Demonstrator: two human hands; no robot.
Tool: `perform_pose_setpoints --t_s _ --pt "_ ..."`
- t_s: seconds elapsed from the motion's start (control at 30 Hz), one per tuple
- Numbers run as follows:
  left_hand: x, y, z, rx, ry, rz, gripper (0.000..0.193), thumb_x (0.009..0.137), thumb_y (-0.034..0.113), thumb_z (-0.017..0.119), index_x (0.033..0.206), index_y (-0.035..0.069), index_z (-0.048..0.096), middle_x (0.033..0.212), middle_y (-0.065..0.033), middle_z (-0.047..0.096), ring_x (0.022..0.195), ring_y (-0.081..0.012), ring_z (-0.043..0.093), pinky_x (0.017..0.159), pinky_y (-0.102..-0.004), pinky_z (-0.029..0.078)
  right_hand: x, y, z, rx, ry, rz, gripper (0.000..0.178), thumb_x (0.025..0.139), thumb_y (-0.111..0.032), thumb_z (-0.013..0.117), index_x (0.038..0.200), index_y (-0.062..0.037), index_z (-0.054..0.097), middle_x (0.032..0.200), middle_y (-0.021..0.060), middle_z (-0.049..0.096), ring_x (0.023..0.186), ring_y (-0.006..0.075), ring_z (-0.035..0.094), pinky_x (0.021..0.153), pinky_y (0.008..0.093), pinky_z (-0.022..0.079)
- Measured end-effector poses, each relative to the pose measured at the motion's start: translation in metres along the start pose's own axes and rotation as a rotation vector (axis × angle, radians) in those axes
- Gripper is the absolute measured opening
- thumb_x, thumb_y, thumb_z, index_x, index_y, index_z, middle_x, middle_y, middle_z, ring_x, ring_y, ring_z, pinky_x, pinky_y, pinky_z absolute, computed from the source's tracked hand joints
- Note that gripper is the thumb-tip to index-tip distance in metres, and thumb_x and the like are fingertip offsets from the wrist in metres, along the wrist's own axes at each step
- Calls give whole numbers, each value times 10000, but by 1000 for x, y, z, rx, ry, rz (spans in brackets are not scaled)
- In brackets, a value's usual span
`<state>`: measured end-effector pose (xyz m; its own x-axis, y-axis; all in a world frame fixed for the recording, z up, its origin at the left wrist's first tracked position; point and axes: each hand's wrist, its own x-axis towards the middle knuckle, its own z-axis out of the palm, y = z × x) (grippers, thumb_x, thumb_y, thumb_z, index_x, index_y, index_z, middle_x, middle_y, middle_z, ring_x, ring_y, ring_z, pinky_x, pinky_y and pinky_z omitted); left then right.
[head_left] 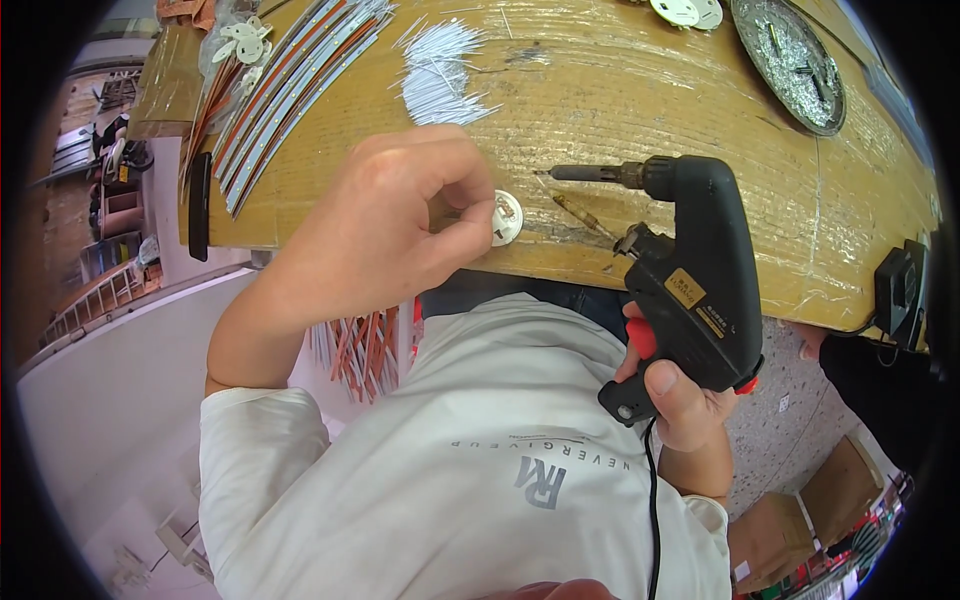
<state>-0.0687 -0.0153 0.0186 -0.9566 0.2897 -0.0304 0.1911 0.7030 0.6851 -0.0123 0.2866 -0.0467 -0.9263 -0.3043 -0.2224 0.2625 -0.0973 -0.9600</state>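
Observation:
At the near edge of the wooden table, a small round white disc point(509, 218) with metal contacts shows beside the fingertips of my left hand point(405, 215). Thumb and forefinger are curled together at the disc's left rim, partly hiding it. My right hand point(688, 405) grips the handle of a black soldering gun point(715, 265), with fingers by its red trigger point(641, 338). The gun's metal tip point(548, 173) points left, above and to the right of the disc, apart from it. Below the tip, a thin brass feed tube point(582, 216) slants toward it.
Thin white wires point(438, 75) lie piled beyond my left hand. Long LED strips point(290, 95) fan out at the far left. A round tray point(838, 118) holds shiny metal scraps at the far right, near white discs point(676, 10). A cable point(654, 500) hangs from the gun.

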Motion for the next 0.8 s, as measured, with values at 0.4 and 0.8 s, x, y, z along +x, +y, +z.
perform_pose_setpoints --t_s 0.4,0.8 --pt "-1 -2 -2 -28 -27 -14 82 813 -64 705 851 -18 649 852 -90 698 761 -200 660 700 -308 521 0 7 -1 135 -70 127 634 841 -262 786 1327 86 575 1180 256 688 721 219 688 633 340 597" --pt "2 0 -2 -2 -36 10 88 796 -75 687 833 -14 636 810 -76 669 726 -186 639 677 -304 511 -2 7 -2 115 -76 122 696 841 -261 780 1390 80 524 1159 240 693 734 211 687 636 340 600"
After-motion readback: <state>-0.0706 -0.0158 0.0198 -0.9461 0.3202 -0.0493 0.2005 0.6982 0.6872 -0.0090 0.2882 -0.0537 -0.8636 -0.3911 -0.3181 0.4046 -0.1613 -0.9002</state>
